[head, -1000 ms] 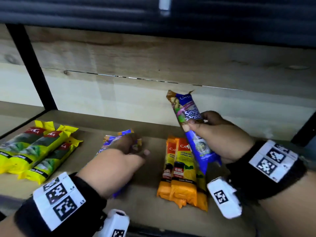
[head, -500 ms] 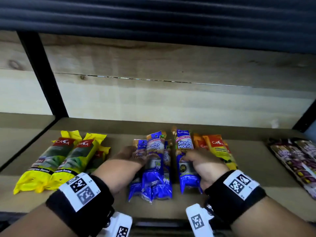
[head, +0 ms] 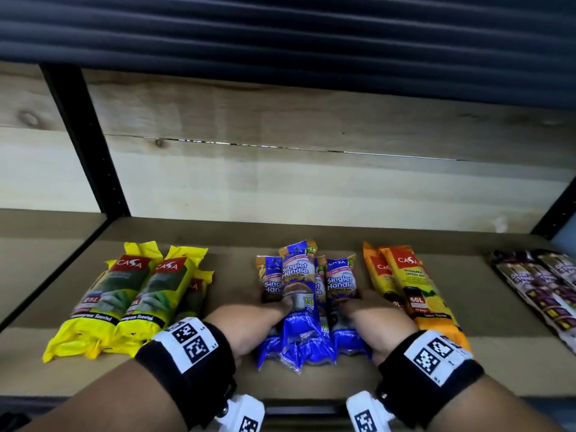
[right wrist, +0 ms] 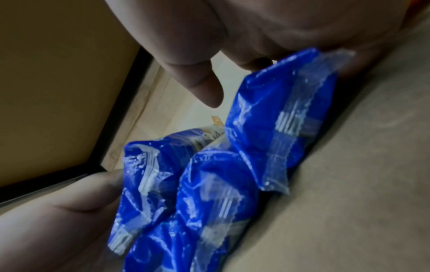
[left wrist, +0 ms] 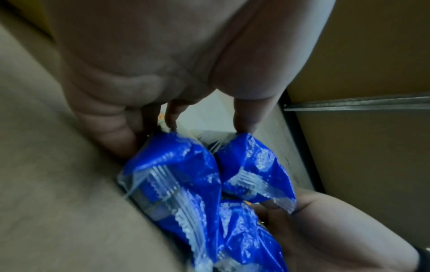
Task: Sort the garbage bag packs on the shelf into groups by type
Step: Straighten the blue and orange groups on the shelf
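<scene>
Several blue "Singlet Handle" packs (head: 298, 285) lie bunched at the middle of the wooden shelf (head: 311, 381). My left hand (head: 274, 310) grips the pile's left side, thumb on the topmost pack; the left wrist view shows the fingertips (left wrist: 244, 125) pressing onto the blue packs (left wrist: 181, 176). On the right, my right hand (head: 352, 310) curls over the rightmost blue pack (head: 339, 285). The right wrist view has its fingers over that pack (right wrist: 279, 117) and the thumb (right wrist: 204, 92) lifted clear. Yellow packs (head: 124, 300) are grouped at the left and orange packs (head: 405, 291) right of the blue ones.
Dark purple packs (head: 542, 288) lie at the shelf's far right. A black upright post (head: 84, 141) stands at the back left, another at the far right. A wooden back wall (head: 311, 182) closes the shelf, with bare shelf behind the packs and along the front edge.
My right hand has brought the blue pack down from the air and laid it beside the other blue packs. Both hands have closed in on the pile from either side.
</scene>
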